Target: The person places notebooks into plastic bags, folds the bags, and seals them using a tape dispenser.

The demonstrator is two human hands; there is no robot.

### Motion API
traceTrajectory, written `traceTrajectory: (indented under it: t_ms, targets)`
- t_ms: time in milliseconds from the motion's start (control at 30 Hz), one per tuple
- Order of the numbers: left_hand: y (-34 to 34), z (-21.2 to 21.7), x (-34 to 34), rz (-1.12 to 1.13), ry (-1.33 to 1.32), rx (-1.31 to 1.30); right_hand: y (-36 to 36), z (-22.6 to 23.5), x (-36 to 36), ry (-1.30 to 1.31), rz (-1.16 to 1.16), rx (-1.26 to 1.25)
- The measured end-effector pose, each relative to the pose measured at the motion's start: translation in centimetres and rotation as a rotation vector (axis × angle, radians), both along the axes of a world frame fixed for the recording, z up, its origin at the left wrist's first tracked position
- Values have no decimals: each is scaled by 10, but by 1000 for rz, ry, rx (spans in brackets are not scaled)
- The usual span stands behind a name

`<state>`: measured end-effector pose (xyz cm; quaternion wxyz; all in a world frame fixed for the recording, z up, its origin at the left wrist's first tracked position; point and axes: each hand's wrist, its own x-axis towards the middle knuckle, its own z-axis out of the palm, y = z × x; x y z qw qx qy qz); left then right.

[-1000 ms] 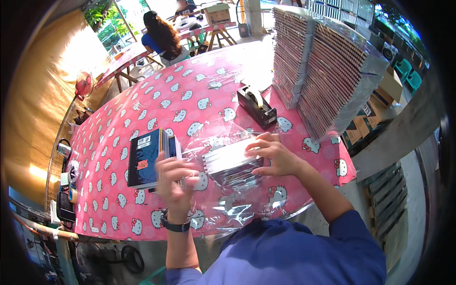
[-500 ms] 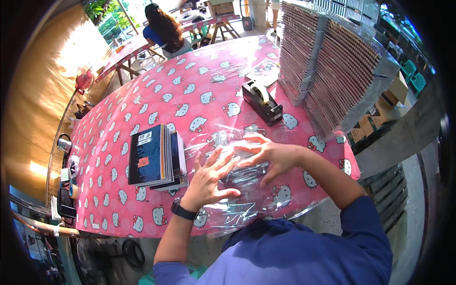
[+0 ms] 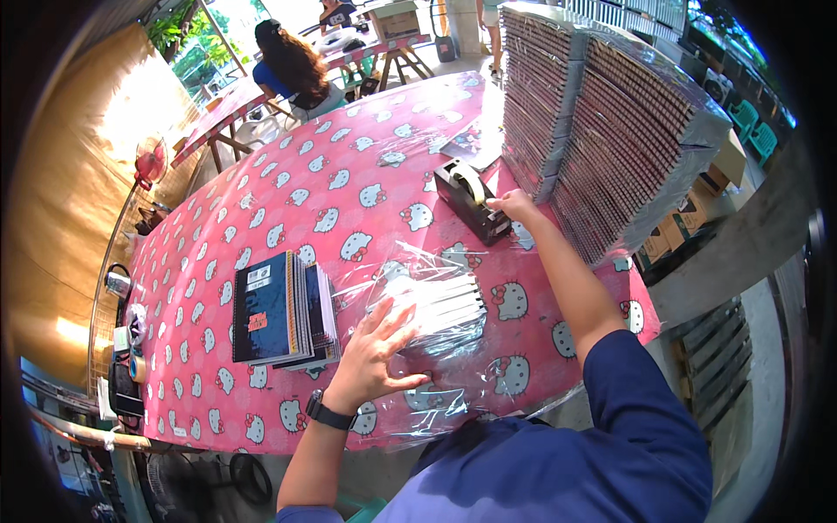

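A bundle of what look like notebooks (image 3: 452, 307) lies in clear plastic film (image 3: 436, 401) in front of me, glare hiding part of its top. My left hand (image 3: 377, 353), a dark watch on its wrist, rests with spread fingers on the film at the bundle's left side. Beyond the bundle, my right hand (image 3: 516, 206) reaches the near end of a black tape dispenser (image 3: 471, 205). Its fingers are pinched at the tape's end; the tape itself is hard to make out there. Left of the bundle sits a small pile of dark blue spiral notebooks (image 3: 266, 305).
Tall stacks of wrapped spiral notebooks (image 3: 602, 131) stand at the table's right. A printed sheet (image 3: 475, 144) lies behind the dispenser. The pink cartoon-patterned cloth (image 3: 296, 199) covers the table. A tape roll (image 3: 137, 369) is at the left edge. Another person (image 3: 292, 70) sits farther back.
My right hand has left the bundle and moved forward and right to the tape dispenser. My left hand stays spread on the film. More of the bundle now shows.
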<state>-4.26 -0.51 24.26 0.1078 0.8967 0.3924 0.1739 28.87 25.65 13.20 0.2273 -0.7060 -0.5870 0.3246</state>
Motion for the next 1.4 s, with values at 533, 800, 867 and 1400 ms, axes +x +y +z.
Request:
traceTrajectory:
  t_ms: [533, 800, 867, 1400]
  targets:
    - [-4, -4, -10, -15, 37, 5, -116, 86, -61, 1187, 401, -362]
    - [4, 1, -10, -55, 97, -22, -159, 157, -136, -161, 904, 19]
    - [7, -4, -13, -69, 85, 3, -172, 152, -138, -606, 787, 211]
    - [13, 48, 26, 242, -890, 408, -149, 120, -80, 499, 378, 230]
